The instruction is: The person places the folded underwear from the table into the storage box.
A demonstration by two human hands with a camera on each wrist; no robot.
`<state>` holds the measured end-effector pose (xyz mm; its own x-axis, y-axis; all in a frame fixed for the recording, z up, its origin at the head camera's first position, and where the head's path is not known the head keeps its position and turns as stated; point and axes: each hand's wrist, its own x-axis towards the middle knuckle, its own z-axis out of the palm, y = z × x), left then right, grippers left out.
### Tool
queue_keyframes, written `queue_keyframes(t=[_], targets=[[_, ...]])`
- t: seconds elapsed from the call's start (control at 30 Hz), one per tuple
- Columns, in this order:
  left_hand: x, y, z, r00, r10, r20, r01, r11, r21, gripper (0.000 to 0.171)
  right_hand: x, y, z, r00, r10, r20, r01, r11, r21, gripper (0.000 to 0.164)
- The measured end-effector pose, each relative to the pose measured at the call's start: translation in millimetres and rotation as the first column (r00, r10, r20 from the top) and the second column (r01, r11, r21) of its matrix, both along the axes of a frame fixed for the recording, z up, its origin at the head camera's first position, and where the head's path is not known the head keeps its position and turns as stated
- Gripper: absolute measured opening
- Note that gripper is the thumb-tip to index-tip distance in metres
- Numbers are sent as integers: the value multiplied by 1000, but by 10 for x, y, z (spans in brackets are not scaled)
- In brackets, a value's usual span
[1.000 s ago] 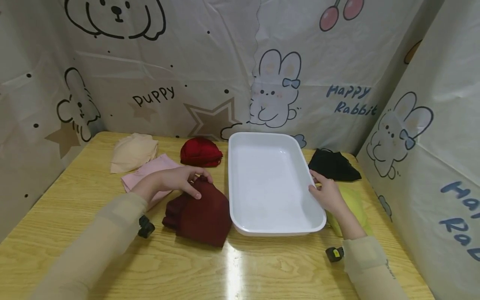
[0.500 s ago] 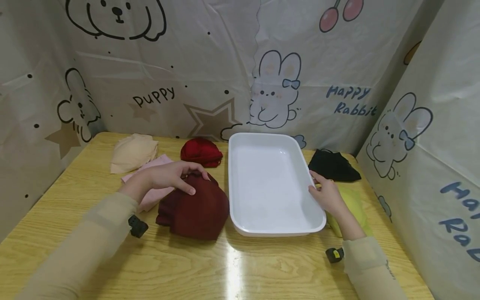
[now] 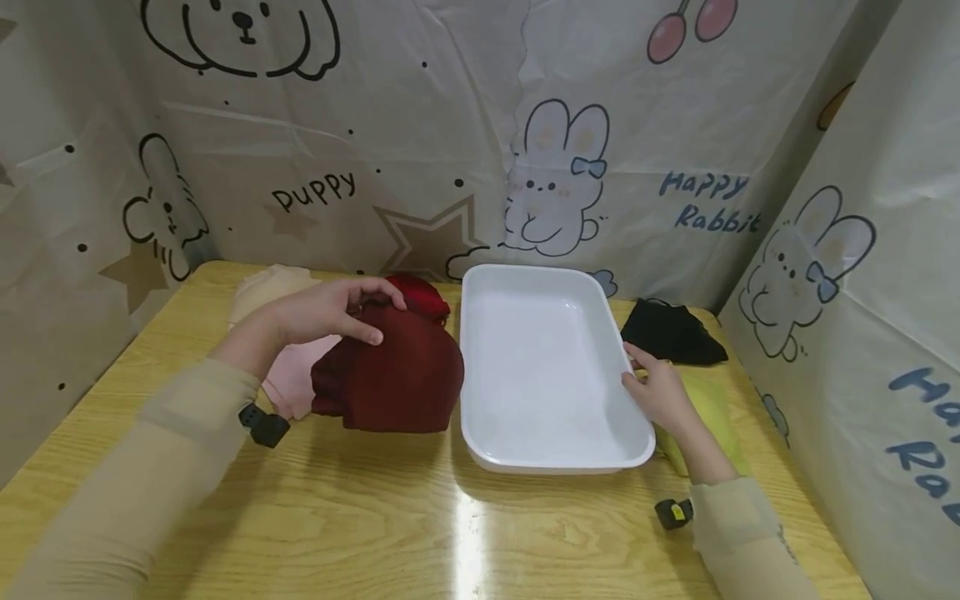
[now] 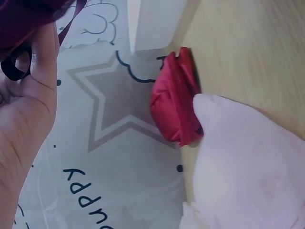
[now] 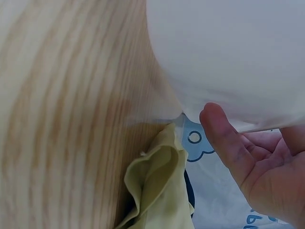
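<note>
My left hand (image 3: 318, 315) grips a folded maroon bra (image 3: 401, 375) by its upper edge, and the cloth hangs over the table just left of the white plastic basin (image 3: 558, 463). A dark strap (image 4: 18, 67) loops at the fingers in the left wrist view. With thumb and fingers, my right hand (image 3: 663, 396) pinches the basin's right rim; the right thumb (image 5: 217, 124) lies against the wall in the right wrist view. Nothing lies inside the basin.
Behind the left hand are a red folded bra (image 4: 174, 100), a pink one (image 4: 248, 157) and a beige one (image 3: 262, 287), partly covered. Right of the basin lie a black one (image 3: 671, 333) and a yellow one (image 3: 708, 412). Printed curtains (image 3: 420, 125) enclose the wooden table (image 3: 360, 525).
My left hand has lifted the maroon bra off the table, up and slightly left, so it now overlaps the red one in the head view. My right hand stays on the rim.
</note>
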<state>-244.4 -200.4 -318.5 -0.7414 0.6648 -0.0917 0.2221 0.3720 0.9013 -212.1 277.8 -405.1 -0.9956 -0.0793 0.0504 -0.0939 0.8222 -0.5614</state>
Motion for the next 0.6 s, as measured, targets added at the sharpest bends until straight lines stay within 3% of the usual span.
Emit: queue_keyframes(t=[0.33,0.6], targets=[[-16,145,150,995,89,-50,-80,985,150,42,13,-4,17,999,-3,43,5,999,-48,53],[-58,375,205,992,109,-55,-95,971,221,43,-45,28,32,999,8,47,-4,997,-78,56]])
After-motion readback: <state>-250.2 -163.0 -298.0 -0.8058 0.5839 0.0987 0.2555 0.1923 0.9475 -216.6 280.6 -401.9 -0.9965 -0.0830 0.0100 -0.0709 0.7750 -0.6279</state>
